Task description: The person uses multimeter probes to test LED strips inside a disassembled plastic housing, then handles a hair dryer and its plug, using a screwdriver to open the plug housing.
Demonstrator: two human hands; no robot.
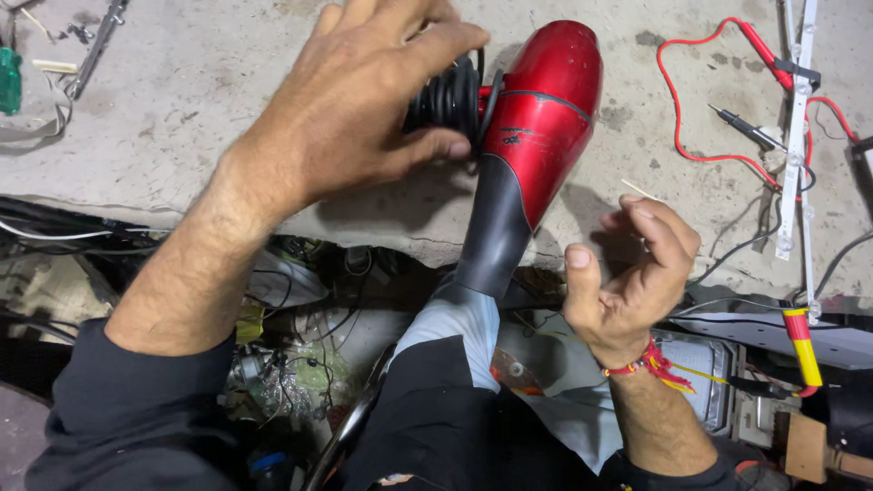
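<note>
A red hair dryer (546,109) with a black handle (491,236) lies on a rough concrete bench (200,82), its handle reaching over the front edge. My left hand (355,100) grips a bundle of coiled black cord (450,95) at the dryer's left side. Just right of the handle, my right hand (632,273) hovers with fingers loosely curled and nothing in it. A red thread band circles that wrist.
Red multimeter leads (677,109) and a black probe (741,127) lie on the bench at right, beside a white strip (796,136). A green-handled tool (9,80) and a metal tool (95,45) sit at far left. Tangled wires and parts fill the space below the edge.
</note>
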